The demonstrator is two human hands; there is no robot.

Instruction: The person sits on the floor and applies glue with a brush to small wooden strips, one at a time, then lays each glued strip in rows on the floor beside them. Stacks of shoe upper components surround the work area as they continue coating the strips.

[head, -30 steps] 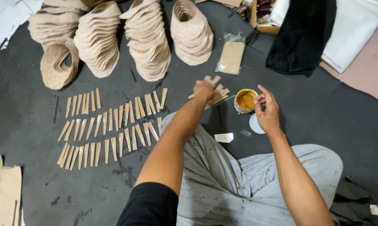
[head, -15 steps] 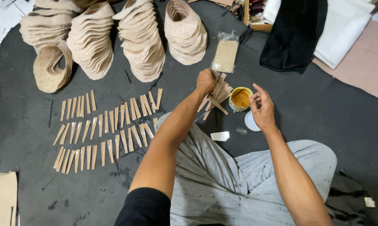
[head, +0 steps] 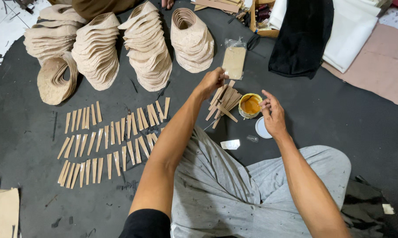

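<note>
The flat tan leather-like strips (head: 224, 100) fanned in the left hand (head: 211, 82) look matt and stiff. At three o'clock from them, a small round metal tin (head: 250, 106) holds glossy amber glue. The dark floor mat (head: 31, 132) looks matt, rubbery and scuffed.

1. Dark charcoal grey across the floor mat (head: 348, 132), scuffed with paler streaks.
2. Pale tan on the rows of strips (head: 106, 141) and on the fanned bundle of strips (head: 225, 99).
3. Same sandy beige on the stacked curved pieces (head: 146, 48) (faintly mottled, like cork).
4. Yellow outside, amber-orange inside the small tin (head: 250, 105).
5. White on the round lid (head: 260, 128).
6. Light grey on the trousers (head: 225, 194), speckled with dark spots.
7. Black on the draped cloth (head: 302, 37), white on the fabric (head: 351, 35) beside it.
8. Dusty pink on the sheet (head: 384, 66) at the far edge.
</note>
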